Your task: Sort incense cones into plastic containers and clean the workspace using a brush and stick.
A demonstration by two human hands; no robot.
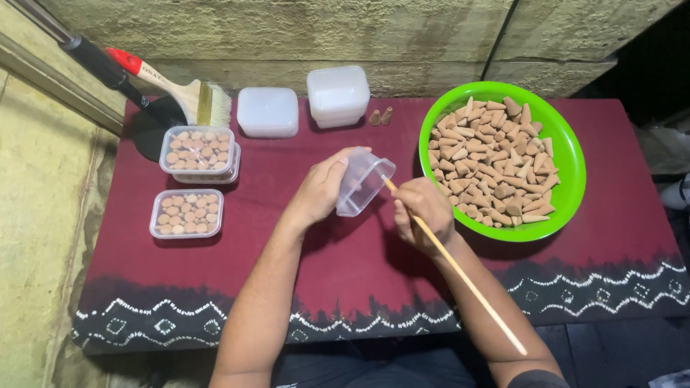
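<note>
Left hand point(321, 188) clamped on one empty clear tub point(363, 182), tilted, above mid-table point(345, 266). Right hand point(422, 213) closed around one thin wooden stick point(460, 271), its tip at the tub's mouth. One green bowl point(571, 169) of cones near the right edge. Three filled tubs at left, two of them stacked; two loose cones point(381, 116) by the back edge.

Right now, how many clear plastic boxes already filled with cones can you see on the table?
3. Two are stacked near the brush: the top box on the lower box, mostly hidden. The third box lies alone in front of them. No others show.
</note>
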